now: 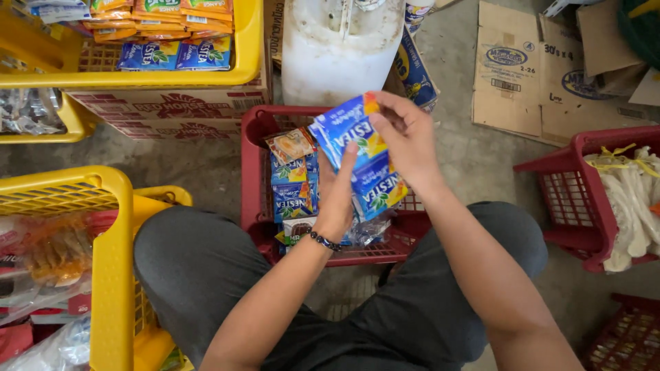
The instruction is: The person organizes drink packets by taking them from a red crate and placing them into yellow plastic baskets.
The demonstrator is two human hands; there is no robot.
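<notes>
I sit with a red plastic basket point(256, 172) between my knees. Both hands hold a strip of blue drink-mix sachets point(357, 154) above it. My left hand point(337, 196), with a dark bracelet at the wrist, supports the strip from below. My right hand point(405, 137) pinches its upper end. More blue and orange sachets point(292, 180) lie in the basket under my hands.
A yellow basket point(113, 240) with packaged goods stands at my left knee. Another yellow basket point(249, 48) of sachets rests on a printed carton point(165, 106) ahead. A white plastic container point(340, 48) stands behind the red basket. Flattened cardboard point(522, 75) and a red basket point(584, 199) of white bags lie right.
</notes>
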